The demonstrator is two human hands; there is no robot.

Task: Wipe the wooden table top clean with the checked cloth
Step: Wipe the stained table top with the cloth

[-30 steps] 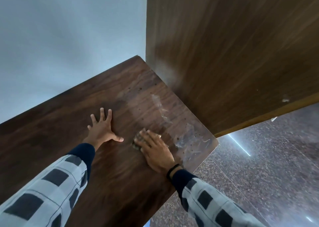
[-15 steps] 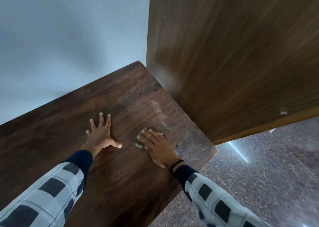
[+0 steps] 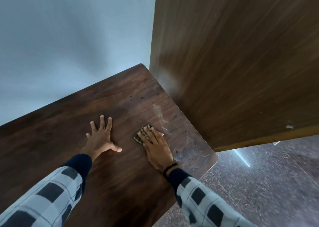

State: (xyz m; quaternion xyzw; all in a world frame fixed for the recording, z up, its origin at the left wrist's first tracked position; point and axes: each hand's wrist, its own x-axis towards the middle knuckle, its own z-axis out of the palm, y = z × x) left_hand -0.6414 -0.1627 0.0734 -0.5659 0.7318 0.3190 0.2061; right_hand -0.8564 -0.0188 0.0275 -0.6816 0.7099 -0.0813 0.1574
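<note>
Two hands [image 3: 101,138] [image 3: 156,147], one checked cloth [image 3: 139,138], one wooden table top [image 3: 120,183], one black wristband [image 3: 170,168].

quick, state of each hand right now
Left hand: open, fingers spread flat on the table.
Right hand: open, straight fingers pressing the cloth onto the table.

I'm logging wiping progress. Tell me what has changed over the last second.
The right hand, pressing flat on the cloth, has slid it slightly forward across the table, toward the far edge. Nothing was taken hold of or let go. The left hand stays spread flat on the table, and the pale streaks near the right edge remain.
</note>
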